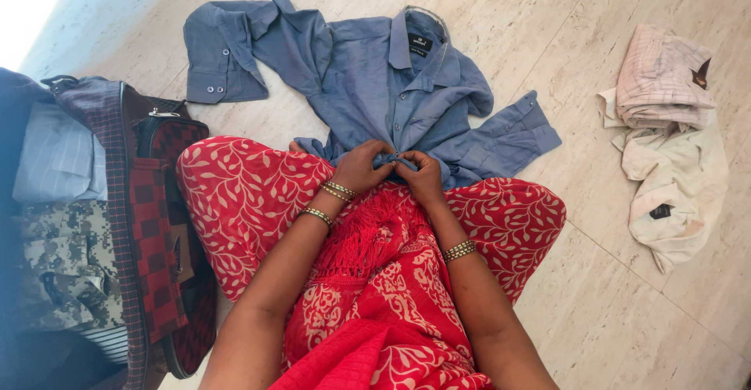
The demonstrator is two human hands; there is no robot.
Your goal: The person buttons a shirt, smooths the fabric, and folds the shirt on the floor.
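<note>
Person seated cross-legged on pale marble-look tile floor [626, 312], knees in red leaf-print cloth [250, 194].

Left hand [361, 165]: fingers curled tight, tips pinching the lower front edge of a blue long-sleeved button-up cotton shirt [368, 77]. Gold bangles on that wrist.

Right hand [422, 177]: likewise curled, fingertips pinching the same bit of shirt edge. The two hands touch at the fingertips; neither is spread.

Shirt lies flat on the floor just beyond the knees, collar away from the person, one sleeve out to each side, hem reaching the lap.

Open red-and-black checked fabric travel bag [160, 226] at the left knee, folded clothes inside. Heap of cream and pale checked garments [673, 140] well apart on the right.
</note>
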